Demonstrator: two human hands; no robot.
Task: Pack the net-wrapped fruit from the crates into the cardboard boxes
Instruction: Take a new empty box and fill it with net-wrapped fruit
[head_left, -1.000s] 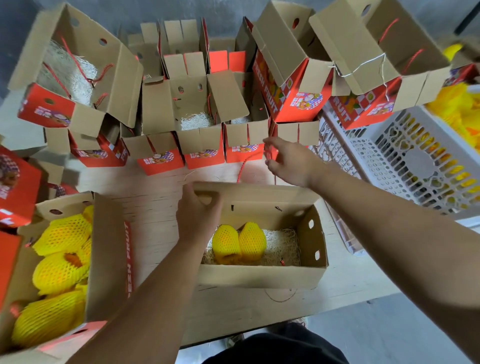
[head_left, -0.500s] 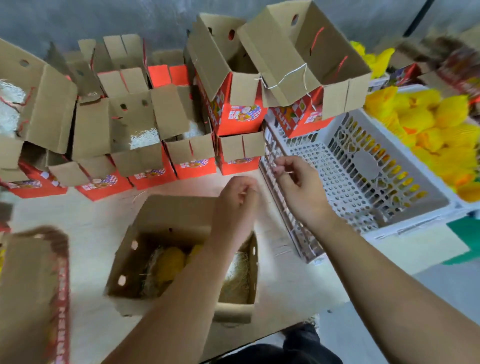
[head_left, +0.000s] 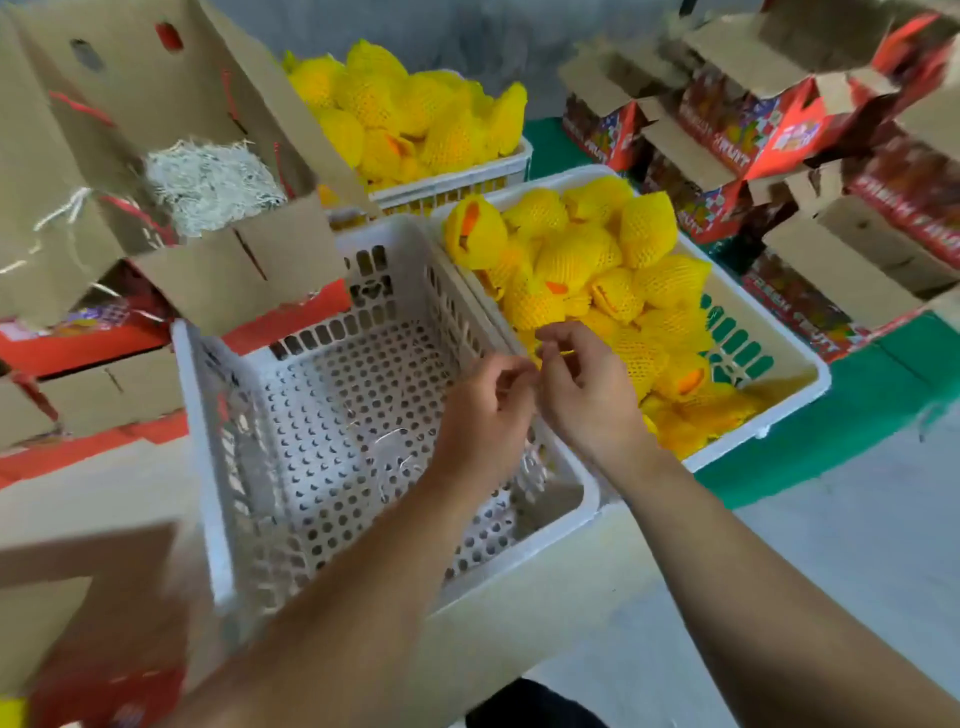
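Empty crate (head_left: 332, 395) open above; box flaps (head_left: 244, 260) overhang its far-left corner.

Landmark: empty white perforated plastic crate (head_left: 332, 415) on the table. Right of it, touching, white crate (head_left: 779, 364) holding yellow net-wrapped fruit (head_left: 587, 249). Behind it, another fruit-filled crate (head_left: 457, 179). Left and behind, open cardboard box (head_left: 156, 156) with shredded paper (head_left: 208, 182) inside. Far right, stacked red printed boxes (head_left: 769, 130).

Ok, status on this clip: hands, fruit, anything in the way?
Left hand and right hand meet fingertip to fingertip over the empty crate; grip unclear. Net-wrapped fruit untouched in the next crate. Path clear.
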